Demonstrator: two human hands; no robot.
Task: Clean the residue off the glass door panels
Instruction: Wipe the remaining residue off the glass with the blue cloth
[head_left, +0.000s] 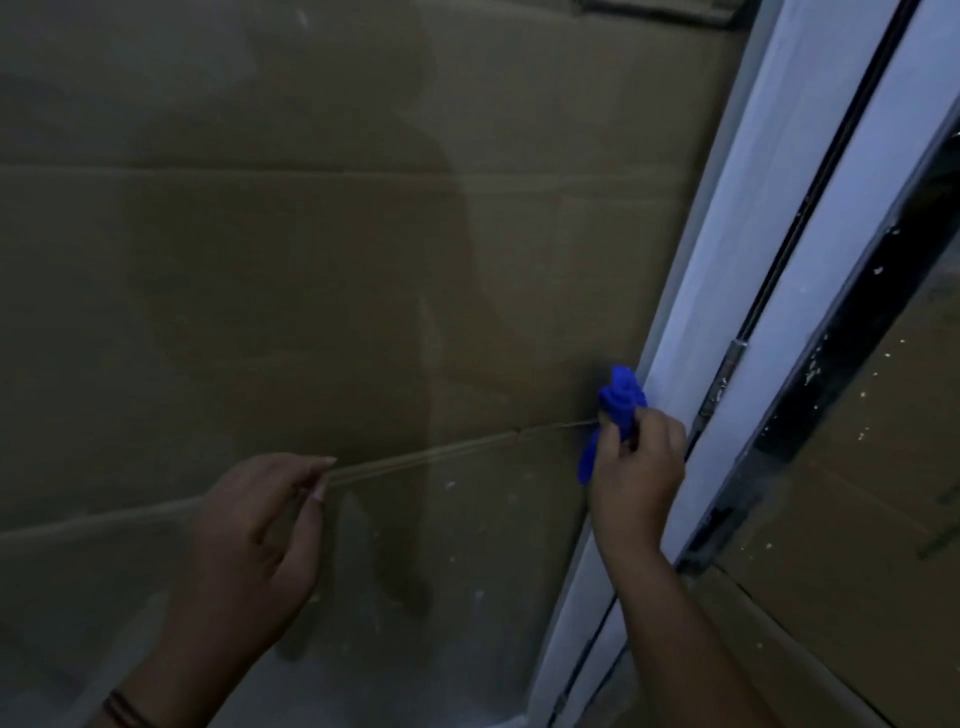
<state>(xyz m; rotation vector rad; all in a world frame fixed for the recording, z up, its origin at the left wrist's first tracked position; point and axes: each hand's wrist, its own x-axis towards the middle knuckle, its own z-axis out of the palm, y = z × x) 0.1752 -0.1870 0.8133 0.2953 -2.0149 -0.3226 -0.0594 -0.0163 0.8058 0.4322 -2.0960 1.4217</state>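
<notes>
Glass door panels: two. Large pane (322, 291) fills left and centre of frame, white specks and smears low down; second, narrower pane (852, 493) at right edge, speckled. Brown cardboard sheet (260, 104) behind glass, creased. Pale grey-white door frame (753, 218) runs diagonally between panes, one metal hinge (727, 379) on it. Blue plastic tool (615, 410): one, gripped by right hand (636, 473) at large pane's right edge. Left hand (260, 530), lower centre, pinches something thin, unclear what. Bracelet on left wrist. Writing at right edge illegible. Dim room.

Head view, close on glass door (311, 260)
</notes>
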